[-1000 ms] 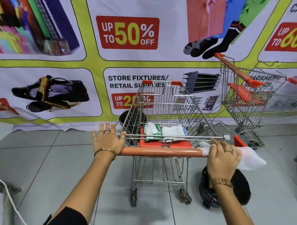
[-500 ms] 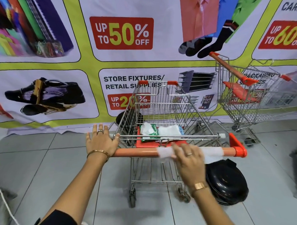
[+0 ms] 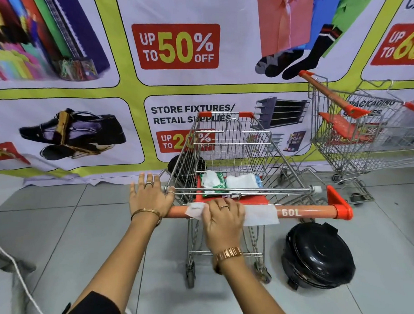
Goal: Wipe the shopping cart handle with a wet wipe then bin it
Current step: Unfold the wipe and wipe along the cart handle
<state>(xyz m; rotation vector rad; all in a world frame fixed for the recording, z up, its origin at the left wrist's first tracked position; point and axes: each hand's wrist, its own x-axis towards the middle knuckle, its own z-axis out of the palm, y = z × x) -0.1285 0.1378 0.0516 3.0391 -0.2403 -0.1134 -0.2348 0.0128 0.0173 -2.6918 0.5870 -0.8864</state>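
A wire shopping cart [image 3: 224, 151] stands in front of me with an orange handle [image 3: 308, 211] running left to right. My right hand [image 3: 224, 219] presses a white wet wipe [image 3: 259, 215] around the handle's left-middle part; the wipe sticks out on both sides of the hand. My left hand [image 3: 149, 197] rests flat on the handle's left end, fingers spread forward. A black lidded bin [image 3: 318, 256] sits on the floor below the handle's right end. In the cart's child seat lies a green wipe packet [image 3: 213, 184] with white wipes beside it.
A second cart [image 3: 366, 131] with an orange handle stands at the right against the banner wall. A white cord [image 3: 21, 281] runs across the floor at lower left. Grey floor tiles surround the cart.
My right hand has slid the wipe leftward along the handle, from the right end to the left-middle. The left hand has stayed on the left end.
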